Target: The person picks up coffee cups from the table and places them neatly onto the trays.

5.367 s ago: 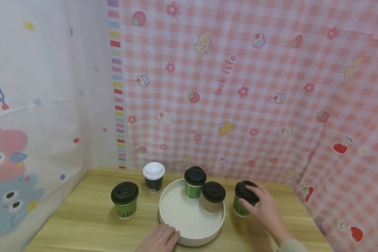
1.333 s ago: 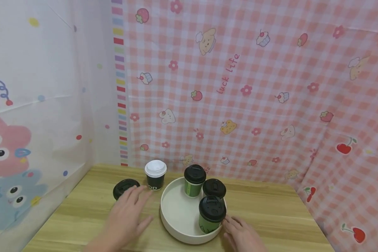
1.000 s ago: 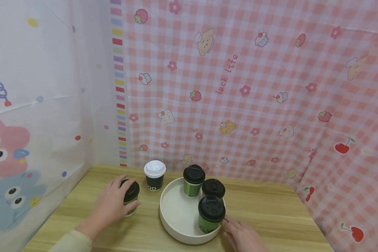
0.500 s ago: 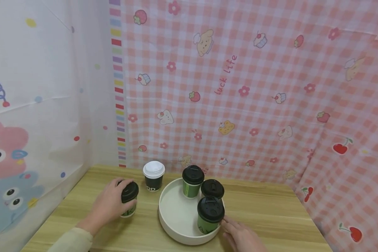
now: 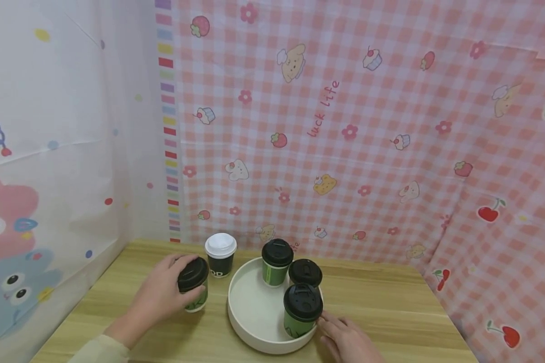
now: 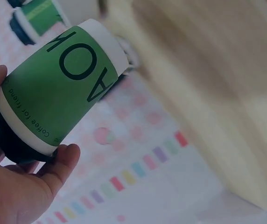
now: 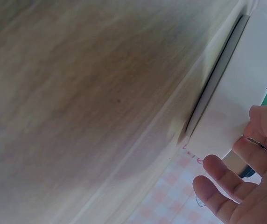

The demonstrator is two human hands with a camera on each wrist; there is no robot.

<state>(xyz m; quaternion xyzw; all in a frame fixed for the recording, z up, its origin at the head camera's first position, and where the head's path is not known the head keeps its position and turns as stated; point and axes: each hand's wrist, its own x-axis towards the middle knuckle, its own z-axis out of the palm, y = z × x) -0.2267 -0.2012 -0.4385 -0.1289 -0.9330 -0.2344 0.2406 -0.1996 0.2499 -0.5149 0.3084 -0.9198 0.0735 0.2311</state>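
Observation:
A green paper coffee cup (image 5: 195, 298) with a black lid is gripped from its left side by my left hand (image 5: 161, 290), fingers and thumb around the lid end. In the left wrist view this coffee cup (image 6: 63, 84) shows dark lettering. My right hand (image 5: 348, 339) touches the right outer wall of a round cream tray (image 5: 250, 339); in the right wrist view its fingers (image 7: 222, 179) are extended, loosely bent. In the tray stand a green cup (image 5: 298, 322) at the front right, a brown cup mostly hidden behind it under its black lid (image 5: 306, 273), and another green cup (image 5: 276, 272) at the back.
A dark cup with a white lid (image 5: 220, 257) stands behind and left of the tray, close to the gripped cup. The wooden table (image 5: 381, 297) meets a pink checked cloth (image 5: 327, 151) at the back and a white patterned cloth (image 5: 72, 166) at left.
My left hand reached over to the left cup, took hold of it and has shifted it slightly right. Earlier, the right-hand cup went into the tray; my right hand now stays at the tray's side.

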